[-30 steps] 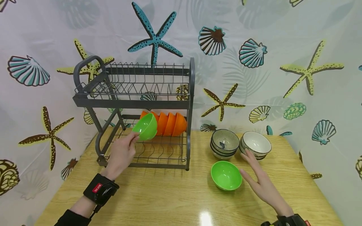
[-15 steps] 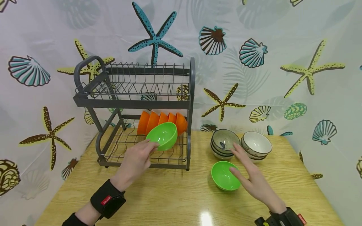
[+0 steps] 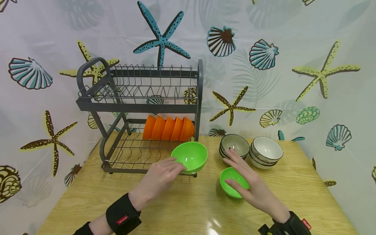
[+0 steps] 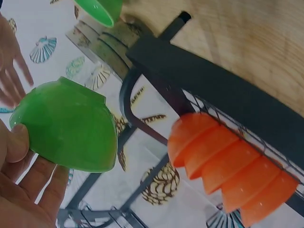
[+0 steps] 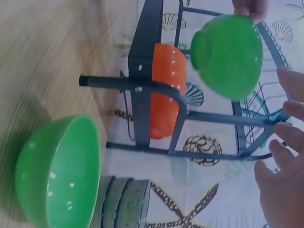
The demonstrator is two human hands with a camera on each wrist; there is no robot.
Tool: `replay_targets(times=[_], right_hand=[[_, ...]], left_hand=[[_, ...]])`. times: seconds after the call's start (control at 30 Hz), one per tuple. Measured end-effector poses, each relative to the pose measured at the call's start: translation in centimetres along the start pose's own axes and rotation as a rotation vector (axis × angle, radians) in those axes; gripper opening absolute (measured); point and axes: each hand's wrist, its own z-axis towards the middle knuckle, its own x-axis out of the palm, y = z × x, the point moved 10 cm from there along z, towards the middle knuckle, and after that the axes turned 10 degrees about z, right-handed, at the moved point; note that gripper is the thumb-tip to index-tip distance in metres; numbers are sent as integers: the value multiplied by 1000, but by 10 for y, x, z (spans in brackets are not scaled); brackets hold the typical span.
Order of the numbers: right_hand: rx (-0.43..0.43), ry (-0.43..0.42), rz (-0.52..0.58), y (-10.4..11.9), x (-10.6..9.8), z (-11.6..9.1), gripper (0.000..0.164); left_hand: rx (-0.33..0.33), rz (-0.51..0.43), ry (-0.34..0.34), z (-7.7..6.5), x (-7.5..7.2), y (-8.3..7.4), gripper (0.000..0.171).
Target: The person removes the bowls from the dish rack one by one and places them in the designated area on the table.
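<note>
A white cloth (image 3: 273,19) fills the background, printed with starfish (image 3: 161,40) and shells (image 3: 30,73) in blue, yellow and brown. Below it spreads a pale wooden table (image 3: 176,212), and on the left part of that stands a dark two-level wire rack (image 3: 136,108). Toward the right end of its lower level, at the back, five orange bowls (image 3: 167,129) sit on their sides, nested in a row. To the right of the rack are two short stacks side by side, grey bowls (image 3: 237,143) and white bowls (image 3: 267,149). The left hand (image 3: 160,178) pinches the held bowl (image 3: 190,157), a green one, by its left side, thumb against the outer wall in the left wrist view. That bowl is in the air in front of the rack's lower right corner, tilted, its hollow facing the person. The right hand (image 3: 254,191) grasps nothing; its fingers are spread in the air above the low bowl (image 5: 61,175), also green, which stands upright on the table just in front of the grey bowls. Between the hand and that bowl there is a gap in the right wrist view. Black bands (image 3: 123,212) circle both wrists, each with a small red tag (image 3: 122,219).
</note>
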Motion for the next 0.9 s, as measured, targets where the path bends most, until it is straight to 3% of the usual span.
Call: replay_targets(times=[0.17, 0.3, 0.73, 0.9], right_hand=[[-122, 46, 12, 17, 14, 7, 55], [-154, 80, -19, 21, 23, 9, 51], [-328, 121, -180, 31, 40, 6, 37], [-339, 120, -231, 32, 42, 4, 42]], left_hand=[[74, -26, 51, 0, 8, -23, 19], [107, -23, 67, 2, 10, -34, 19], [180, 21, 54, 8, 8, -52, 16], [207, 38, 56, 7, 10, -56, 18]])
